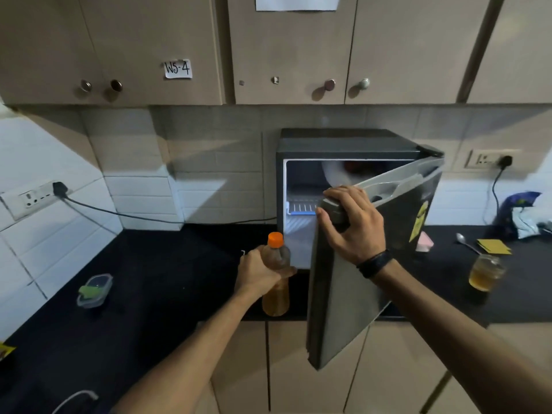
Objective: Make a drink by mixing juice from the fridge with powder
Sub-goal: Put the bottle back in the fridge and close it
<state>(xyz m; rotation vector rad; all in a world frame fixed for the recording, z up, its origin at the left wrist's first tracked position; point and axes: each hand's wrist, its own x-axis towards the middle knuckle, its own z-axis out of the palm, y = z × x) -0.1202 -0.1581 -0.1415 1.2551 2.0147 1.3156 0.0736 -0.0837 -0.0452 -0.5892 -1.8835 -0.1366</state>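
Holding the bottle (276, 276) of amber juice by its shoulder, the left hand (259, 271) has its fingers wrapped tight around it, orange cap up, at about 6 o'clock in the frame and just left of the fridge (346, 144). The bottle hangs in front of the counter (167, 264) edge, outside the fridge, so fetching the juice looks done.

The right hand (352, 222) grips the top corner of the door (343, 294), fingers curled over the edge and thumb pressed on its face. The door stands partly open, swung out toward the person; whether it is being closed cannot be read from one view, but shutting it is likely the step in hand.

At 3 o'clock a jar (486, 273) stands on the counter, partly filled with amber liquid. Just behind it lie a spoon (466, 242) and a yellow packet (494, 246), which may be the powder, though its label is too small to read. A lidded box (95, 289) sits at 9 o'clock.

Still left, by this reckoning: closing the door, uncapping the bottle, pouring, adding powder and stirring.
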